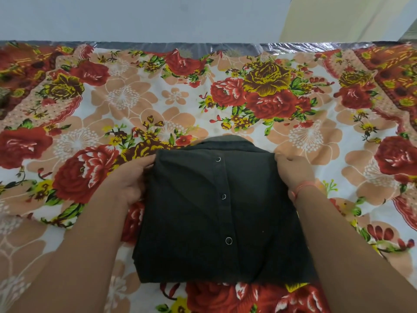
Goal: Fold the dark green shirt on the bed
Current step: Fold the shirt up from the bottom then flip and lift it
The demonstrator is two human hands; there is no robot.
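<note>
The dark green shirt (191,213) lies on the bed (158,98) as a compact folded rectangle, its snap-button placket running down the middle and its collar at the far edge. My left hand (130,177) grips the shirt's far left corner, fingers pinched on the fabric. At the far right corner my right hand (293,170), with an orange thread around its wrist, pinches the fabric the same way. Both forearms run along the shirt's sides.
The bed is covered by a floral sheet with red roses. Its far edge (203,45), wrapped in shiny plastic, meets a pale wall. A small dark object (3,98) sits at the far left edge of the view.
</note>
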